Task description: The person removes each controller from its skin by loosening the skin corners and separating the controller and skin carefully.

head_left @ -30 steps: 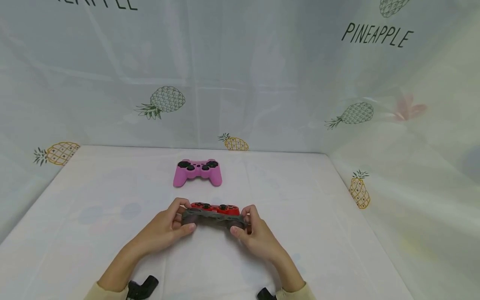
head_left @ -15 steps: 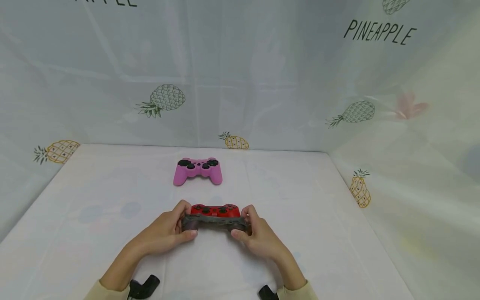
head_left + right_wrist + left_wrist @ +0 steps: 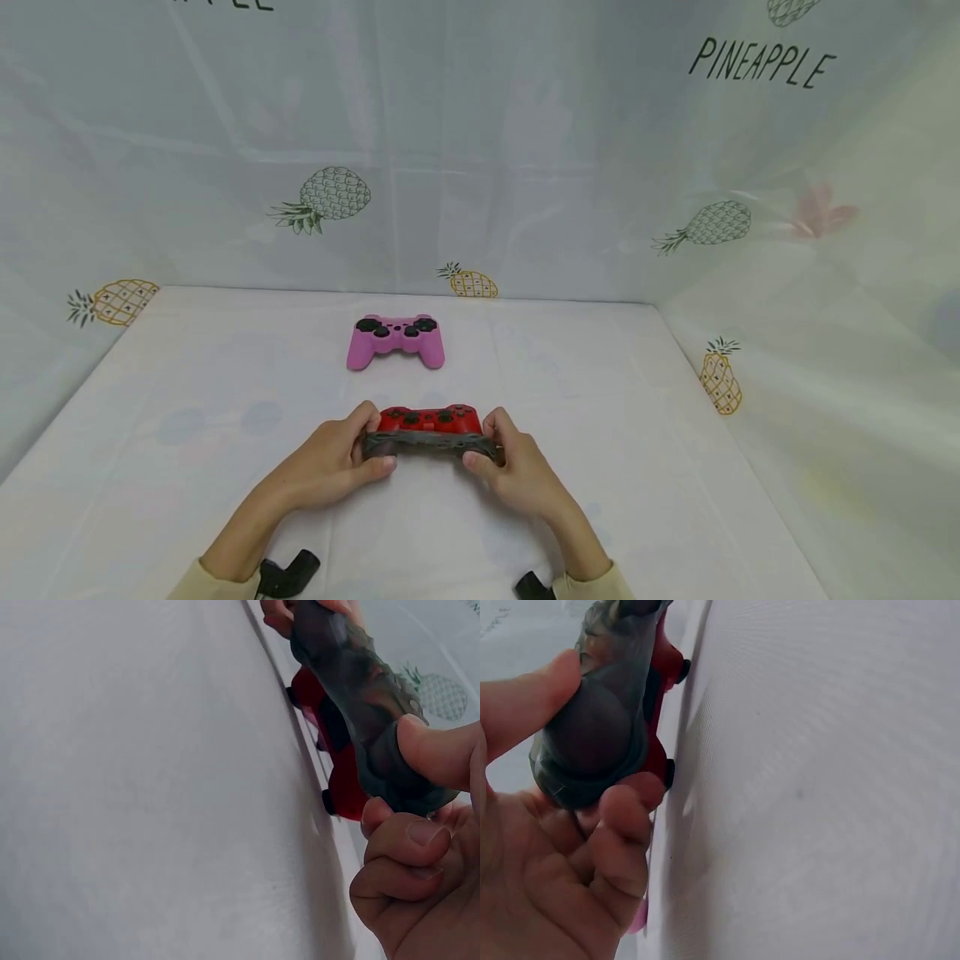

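Cover (image 3: 429,439): dark, over the near side of the red controller (image 3: 429,420), between both hands; long axis side to side.
Left hand (image 3: 333,462): gripping its left end.
Right hand (image 3: 519,471): gripping its right end, equally near.

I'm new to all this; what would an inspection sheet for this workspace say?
Surface: white table, cloth faintly creased.
Job's things: red controller, its near side in a dark cover, partly see-through.
Clutter: pink controller, lying beyond the red one.
Grippers: no machine ones; a person's bare left hand and right hand grip the covered controller at either end.
Cables: nothing clearly seen.
Surroundings: pineapple-printed sheet behind the table and along both sides.
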